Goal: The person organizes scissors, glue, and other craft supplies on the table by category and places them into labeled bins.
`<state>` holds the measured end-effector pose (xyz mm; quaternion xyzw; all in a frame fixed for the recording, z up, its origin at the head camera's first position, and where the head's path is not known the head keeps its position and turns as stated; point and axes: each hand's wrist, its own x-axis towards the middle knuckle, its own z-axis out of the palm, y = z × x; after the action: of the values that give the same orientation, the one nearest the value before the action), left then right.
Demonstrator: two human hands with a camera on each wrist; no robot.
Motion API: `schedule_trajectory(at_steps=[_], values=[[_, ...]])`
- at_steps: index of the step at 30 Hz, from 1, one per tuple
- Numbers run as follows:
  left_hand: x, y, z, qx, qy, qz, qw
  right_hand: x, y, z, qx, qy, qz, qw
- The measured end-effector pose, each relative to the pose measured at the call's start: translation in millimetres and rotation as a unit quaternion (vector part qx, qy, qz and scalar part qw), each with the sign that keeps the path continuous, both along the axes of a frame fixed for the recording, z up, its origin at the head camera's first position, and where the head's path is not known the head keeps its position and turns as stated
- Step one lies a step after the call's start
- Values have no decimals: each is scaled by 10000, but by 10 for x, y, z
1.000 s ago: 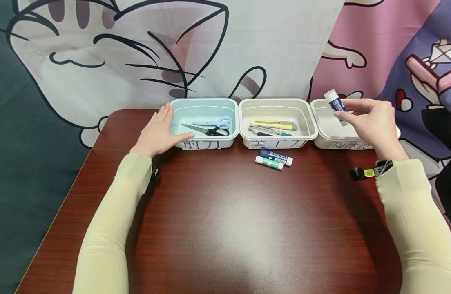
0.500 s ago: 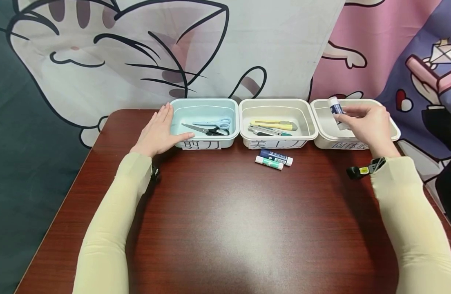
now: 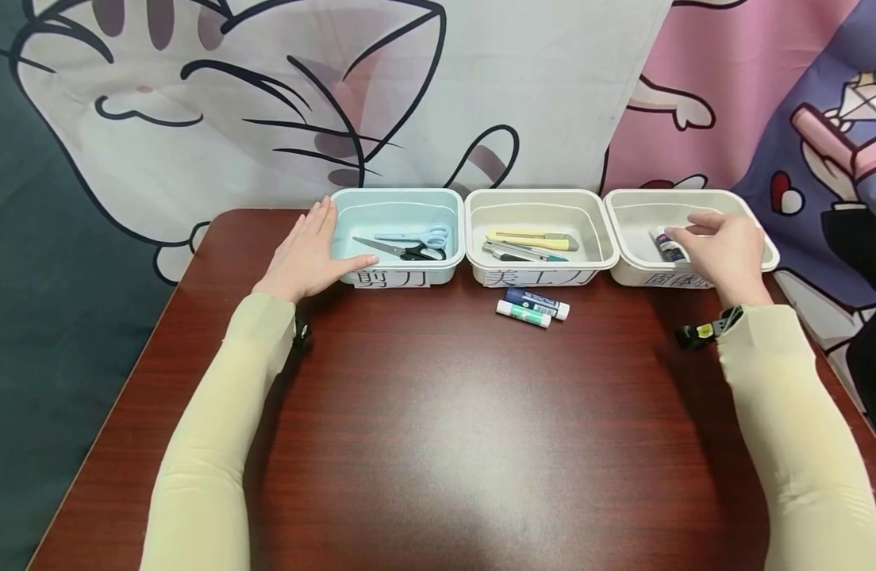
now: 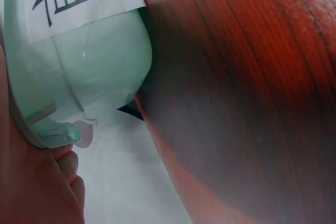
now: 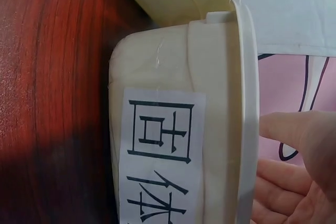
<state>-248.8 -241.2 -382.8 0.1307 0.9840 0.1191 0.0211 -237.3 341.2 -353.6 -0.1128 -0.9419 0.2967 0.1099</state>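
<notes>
My right hand (image 3: 727,250) reaches over the right cream bin (image 3: 627,274), its thumb and fingers parted. A dark blue glue stick with a white cap (image 3: 670,247) lies slanted in that bin, just under the thumb. In the right wrist view the thumb (image 5: 283,127) and fingers show past the bin's rim, and the wall hides the glue stick. My left hand (image 3: 298,250) rests with straight fingers along the left side of the light blue bin (image 3: 441,276), thumb over its front rim. Scissors with light blue handles (image 3: 416,238) and black-handled scissors (image 3: 402,251) lie inside it.
A middle cream bin (image 3: 602,262) holds a yellow utility knife (image 3: 531,240) and several other cutters (image 3: 520,252). Two more glue sticks, one blue (image 3: 536,303) and one green (image 3: 522,314), lie on the brown table (image 3: 438,444) before it. A cartoon cloth (image 3: 538,87) hangs behind.
My right hand has lowered the glue stick into the right bin, where it now lies slanted with the fingers parted above it. The left hand stays in place.
</notes>
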Motion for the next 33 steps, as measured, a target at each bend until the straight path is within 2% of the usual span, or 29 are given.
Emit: schedule_trajectory(at_steps=[13,23,33], values=[[6,14,24,52,-5,23,10000,91,-111,134,-502,-7,204,9985],[6,0,12,45,-28,13,10000,243,-320,302,-262,446,633,9967],[-4,-9,-5,56,-20,22,10000,365,-514,411,-515,727,1160,9892]])
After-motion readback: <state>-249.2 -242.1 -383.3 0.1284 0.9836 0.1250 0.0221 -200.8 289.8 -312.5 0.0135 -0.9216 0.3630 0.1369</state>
